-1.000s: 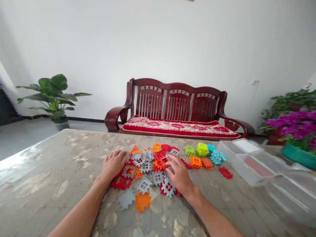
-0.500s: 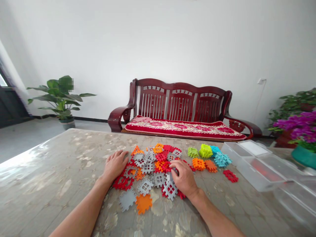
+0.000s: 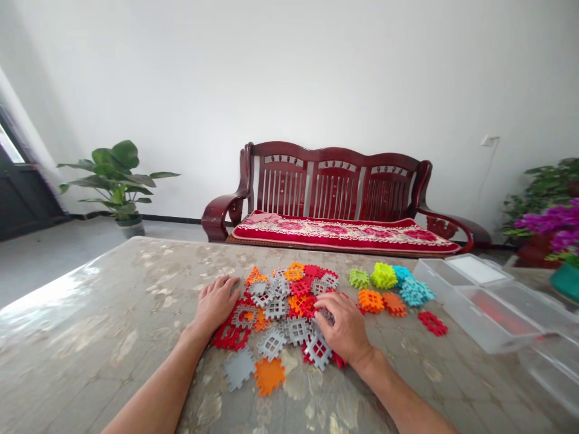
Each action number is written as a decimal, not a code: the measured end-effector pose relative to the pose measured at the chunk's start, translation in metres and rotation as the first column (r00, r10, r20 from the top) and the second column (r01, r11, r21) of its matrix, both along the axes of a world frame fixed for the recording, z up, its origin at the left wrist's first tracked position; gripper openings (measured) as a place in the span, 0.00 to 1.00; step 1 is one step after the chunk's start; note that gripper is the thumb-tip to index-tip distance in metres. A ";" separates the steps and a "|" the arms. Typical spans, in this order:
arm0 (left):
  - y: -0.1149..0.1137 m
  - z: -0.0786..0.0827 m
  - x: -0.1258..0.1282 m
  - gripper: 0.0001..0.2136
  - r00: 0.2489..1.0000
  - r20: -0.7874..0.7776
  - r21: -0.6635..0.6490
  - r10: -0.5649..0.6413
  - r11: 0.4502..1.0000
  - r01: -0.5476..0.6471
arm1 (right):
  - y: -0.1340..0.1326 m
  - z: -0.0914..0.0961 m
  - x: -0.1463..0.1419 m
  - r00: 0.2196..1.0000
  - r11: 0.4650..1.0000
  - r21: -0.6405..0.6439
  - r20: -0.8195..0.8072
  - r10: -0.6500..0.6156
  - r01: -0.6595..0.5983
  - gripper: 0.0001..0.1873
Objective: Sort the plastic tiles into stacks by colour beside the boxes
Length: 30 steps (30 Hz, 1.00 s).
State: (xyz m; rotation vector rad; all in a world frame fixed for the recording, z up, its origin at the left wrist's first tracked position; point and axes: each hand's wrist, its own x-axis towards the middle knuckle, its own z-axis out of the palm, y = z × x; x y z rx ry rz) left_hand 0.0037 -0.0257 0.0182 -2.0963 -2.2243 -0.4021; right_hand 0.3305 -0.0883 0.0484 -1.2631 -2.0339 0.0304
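Observation:
Colourful plastic interlocking tiles with notched edges lie in a loose pile on the table. My left hand (image 3: 218, 303) rests palm down at the pile's left edge, fingers spread, beside red tiles (image 3: 231, 333). My right hand (image 3: 342, 322) is over the pile's right side with bent fingers, thumb and index apart. Its fingertips touch or hover by a red tile (image 3: 309, 305); no tile is visibly gripped, and the palm hides part of the pile. Nearer me are a grey window tile (image 3: 318, 351), a solid grey tile (image 3: 239, 367) and an orange tile (image 3: 269, 376).
Right of the pile are lime tiles (image 3: 384, 275), blue tiles (image 3: 416, 292), orange tiles (image 3: 371, 301) and a lone red tile (image 3: 433, 323). Clear plastic boxes (image 3: 486, 345) stand on the table's right. A wooden bench (image 3: 335, 181) is behind the table (image 3: 136, 289).
The whole view has shifted a little, so everything sits slightly farther right. Both hands keep nearly the same places at the pile, and no tile has clearly moved.

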 end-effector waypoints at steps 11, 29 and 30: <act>-0.001 0.002 0.001 0.21 1.000 -0.018 0.007 -0.010 1.000 0.010 | 0.010 0.031 -0.049 0.859 0.976 -0.134 0.505 -0.083 0.173 0.16; 0.000 -0.002 -0.001 0.21 1.000 0.000 0.004 0.002 1.000 -0.002 | 0.053 0.020 0.005 0.948 0.879 -0.472 -0.303 -0.098 -0.060 0.17; 0.001 -0.002 -0.001 0.21 1.000 -0.003 0.001 0.002 1.000 -0.002 | 0.057 0.017 0.012 0.921 0.851 -0.514 -0.374 -0.108 -0.109 0.17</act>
